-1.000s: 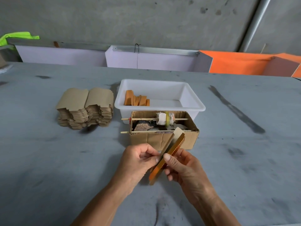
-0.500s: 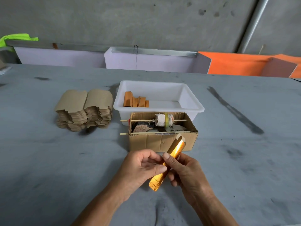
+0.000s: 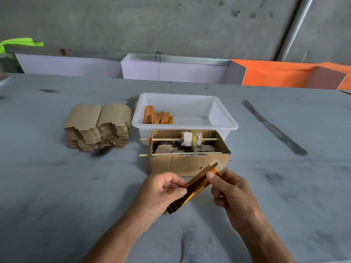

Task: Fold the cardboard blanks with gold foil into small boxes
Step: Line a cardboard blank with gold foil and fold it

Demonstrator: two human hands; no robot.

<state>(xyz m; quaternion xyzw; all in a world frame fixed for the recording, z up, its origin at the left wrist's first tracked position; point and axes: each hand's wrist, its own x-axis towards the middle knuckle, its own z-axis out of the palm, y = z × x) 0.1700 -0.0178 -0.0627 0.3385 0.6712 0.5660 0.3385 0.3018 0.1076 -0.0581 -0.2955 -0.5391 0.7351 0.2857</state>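
A grey, dark-smudged table [image 3: 57, 186] carries a white plastic tub [image 3: 224, 118] at its centre. A stack of brown cardboard blanks [image 3: 97, 128] lies left of the tub, and an open cardboard box [image 3: 188, 164] sits touching its near side.

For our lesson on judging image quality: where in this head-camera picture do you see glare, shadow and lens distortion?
Head view: glare glints on the gold foil cardboard blank held in both hands; a soft shadow lies under the stack of brown cardboard blanks; wide-angle distortion bends the grey table's far edge; lighting is diffuse and even.
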